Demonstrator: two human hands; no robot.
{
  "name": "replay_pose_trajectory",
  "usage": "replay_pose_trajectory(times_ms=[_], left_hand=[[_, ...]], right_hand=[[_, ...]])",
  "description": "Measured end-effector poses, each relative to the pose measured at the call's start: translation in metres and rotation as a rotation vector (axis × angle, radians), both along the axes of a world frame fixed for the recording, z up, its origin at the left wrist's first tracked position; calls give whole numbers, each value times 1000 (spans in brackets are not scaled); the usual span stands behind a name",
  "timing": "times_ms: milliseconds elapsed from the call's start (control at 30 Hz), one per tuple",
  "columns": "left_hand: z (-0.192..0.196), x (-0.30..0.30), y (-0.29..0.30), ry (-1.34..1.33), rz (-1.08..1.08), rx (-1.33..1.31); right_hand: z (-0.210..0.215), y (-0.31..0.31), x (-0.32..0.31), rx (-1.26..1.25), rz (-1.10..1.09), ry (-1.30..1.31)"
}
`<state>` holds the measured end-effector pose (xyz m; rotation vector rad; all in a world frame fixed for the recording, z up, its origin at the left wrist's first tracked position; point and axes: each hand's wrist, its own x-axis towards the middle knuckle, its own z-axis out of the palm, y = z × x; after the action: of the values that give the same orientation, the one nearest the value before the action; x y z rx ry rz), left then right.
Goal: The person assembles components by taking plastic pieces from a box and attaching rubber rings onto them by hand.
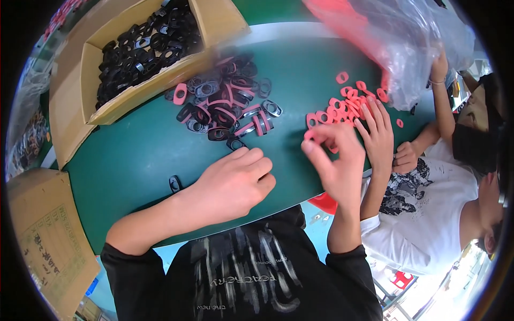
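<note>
Green tabletop of glossy black and soft pink

Smooth and evenly coloured, the surface bends into a curve toward the rim of the view. At the upper left stands an open cardboard box, its inside heaped with shiny black parts. Just beside it lies a loose pile of rounded, mostly black pieces with holes through them, some edged in pink. One dark oval piece lies apart, near the left forearm.

The left hand is curled, back upward, just below the pile; its fingertips are hidden, so I cannot tell whether they close on anything. The right hand pinches a small pink ring between thumb and forefinger, at the near side of a heap of similar pink rings, ovals with open centres. A co-worker's hand reaches onto that heap, fingers outstretched. Above it hangs a crinkled clear plastic bag, pink showing through part of it. Flat-sided and brown, a second carton stands at the lower left.
</note>
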<state>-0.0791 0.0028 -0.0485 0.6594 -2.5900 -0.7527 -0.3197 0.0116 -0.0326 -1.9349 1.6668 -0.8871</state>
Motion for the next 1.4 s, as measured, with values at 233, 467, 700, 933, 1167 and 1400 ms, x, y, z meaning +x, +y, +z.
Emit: replay_pose_trajectory(times_ms=[233,467,700,933,1167,1400], left_hand=[[-8,4,9,35,24,-118],[-5,3,10,50,58,-49],[-1,15,7,39,98,-105],[40,49,-49,153,566,-319],[56,116,2,-208,497,5],[10,115,60,-168,641,120]], right_hand=[[-12,36,8,33,150,-26],[-23,49,7,-29,203,35],[-19,52,9,8,176,106],[-25,46,34,11,277,123],[-14,36,87,-33,495,73],[-12,17,88,-71,497,-69]])
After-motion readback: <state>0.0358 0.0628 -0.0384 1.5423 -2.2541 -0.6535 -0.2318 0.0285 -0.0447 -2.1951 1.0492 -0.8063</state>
